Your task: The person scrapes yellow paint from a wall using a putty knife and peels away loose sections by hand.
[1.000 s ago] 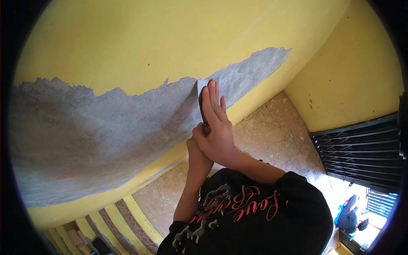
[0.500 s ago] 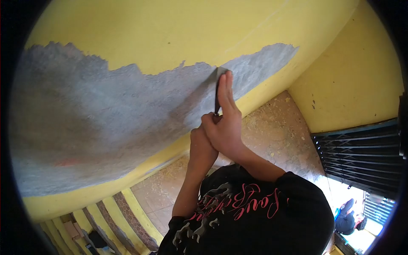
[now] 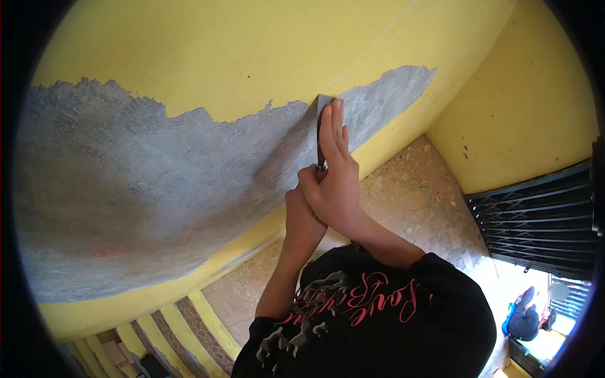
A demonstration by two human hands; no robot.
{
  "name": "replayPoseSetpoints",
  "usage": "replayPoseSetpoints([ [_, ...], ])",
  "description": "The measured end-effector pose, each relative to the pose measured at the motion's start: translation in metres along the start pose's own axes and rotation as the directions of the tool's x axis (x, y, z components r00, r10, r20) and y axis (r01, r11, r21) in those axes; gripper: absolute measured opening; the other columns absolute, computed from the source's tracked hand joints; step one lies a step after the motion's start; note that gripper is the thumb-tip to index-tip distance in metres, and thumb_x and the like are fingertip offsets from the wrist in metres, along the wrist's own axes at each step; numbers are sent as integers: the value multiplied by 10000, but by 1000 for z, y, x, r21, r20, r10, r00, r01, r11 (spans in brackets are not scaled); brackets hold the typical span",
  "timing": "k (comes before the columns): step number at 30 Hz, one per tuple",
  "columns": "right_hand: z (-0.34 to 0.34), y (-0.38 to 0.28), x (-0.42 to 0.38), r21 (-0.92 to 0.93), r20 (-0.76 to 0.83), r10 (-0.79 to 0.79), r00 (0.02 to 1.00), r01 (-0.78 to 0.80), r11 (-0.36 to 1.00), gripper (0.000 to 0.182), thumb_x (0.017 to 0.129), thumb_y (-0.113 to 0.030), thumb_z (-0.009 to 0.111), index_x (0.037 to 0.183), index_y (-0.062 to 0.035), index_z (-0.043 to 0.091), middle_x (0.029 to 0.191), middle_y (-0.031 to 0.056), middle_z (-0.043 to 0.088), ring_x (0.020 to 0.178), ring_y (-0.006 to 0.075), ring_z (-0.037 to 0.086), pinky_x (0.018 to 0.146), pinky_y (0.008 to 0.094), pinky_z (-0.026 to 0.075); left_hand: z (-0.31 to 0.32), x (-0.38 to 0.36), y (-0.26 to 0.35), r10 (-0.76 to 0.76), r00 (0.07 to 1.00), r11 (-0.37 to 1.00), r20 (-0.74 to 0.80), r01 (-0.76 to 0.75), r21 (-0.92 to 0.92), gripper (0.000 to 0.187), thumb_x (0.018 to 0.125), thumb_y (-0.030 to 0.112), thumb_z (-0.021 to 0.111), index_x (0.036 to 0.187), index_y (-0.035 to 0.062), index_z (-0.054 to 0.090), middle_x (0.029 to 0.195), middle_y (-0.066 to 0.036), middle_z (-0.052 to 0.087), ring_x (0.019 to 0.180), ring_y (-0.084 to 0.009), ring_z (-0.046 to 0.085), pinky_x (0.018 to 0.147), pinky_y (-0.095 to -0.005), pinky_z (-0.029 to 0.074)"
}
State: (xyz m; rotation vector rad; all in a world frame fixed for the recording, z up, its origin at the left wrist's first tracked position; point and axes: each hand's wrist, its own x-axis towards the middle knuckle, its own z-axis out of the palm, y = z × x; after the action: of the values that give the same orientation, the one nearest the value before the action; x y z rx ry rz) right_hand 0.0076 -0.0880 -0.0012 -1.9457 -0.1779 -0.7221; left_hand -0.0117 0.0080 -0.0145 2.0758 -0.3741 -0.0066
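Note:
A scraper with a thin metal blade and dark handle touches the wall at the upper edge of the grey bare patch, where yellow paint meets it. Wrapped round the handle's lower end is my left hand, its fingers mostly hidden behind the other hand. My right hand lies over it, long fingers stretched flat along the scraper up to the blade, thumb bent by the handle.
Below the wall, the brown floor is littered with paint flakes. Yellow-edged steps are at lower left. A dark folding metal gate stands at right, with a seated person beyond it.
The scraper and my fingertips are slightly higher and further left against the wall. The view has shifted a little; the hands keep the same hold.

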Motion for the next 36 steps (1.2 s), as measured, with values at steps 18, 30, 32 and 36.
replayPoseSetpoints([
  [18, 19, -17, -4, -53, -45, 58, 997, -60, 997, 837, 672, 57, 497, 1441, 56, 165, 1480, 309, 166, 1387, 417, 146, 1122, 447, 196, -25, -4, -4, -49, 995, 993, 82, 58, -108, 322, 766, 27, 616, 1071, -52, 548, 917, -236, 650, 873, -397, 636, 722, -399, 490],
  [30, 33, -22, -4, -72, -166, 134, 977, -147, 987, 816, 662, 70, 487, 1428, 62, 206, 1475, 318, 163, 1390, 400, 141, 1130, 402, 185, -35, 3, -17, 5, 984, 996, 177, 12, -94, 330, 783, 12, 631, 1085, -81, 537, 997, -213, 649, 919, -232, 641, 772, -328, 482],
  [32, 34, -17, -3, -59, -196, 141, 970, -155, 986, 818, 663, 66, 490, 1429, 60, 201, 1471, 321, 171, 1388, 401, 140, 1130, 398, 184, -39, 10, -19, 2, 978, 1000, 209, 3, -25, 327, 787, 16, 629, 1087, -76, 536, 994, -219, 649, 923, -239, 643, 770, -329, 483],
  [36, 29, -13, 10, -62, -268, 147, 952, -170, 983, 829, 661, 61, 493, 1431, 60, 185, 1460, 330, 182, 1385, 398, 142, 1129, 389, 187, -37, 26, -7, -87, 955, 996, 284, 84, 23, 337, 794, 33, 629, 1101, -61, 527, 995, -229, 651, 945, -258, 646, 774, -330, 484],
])
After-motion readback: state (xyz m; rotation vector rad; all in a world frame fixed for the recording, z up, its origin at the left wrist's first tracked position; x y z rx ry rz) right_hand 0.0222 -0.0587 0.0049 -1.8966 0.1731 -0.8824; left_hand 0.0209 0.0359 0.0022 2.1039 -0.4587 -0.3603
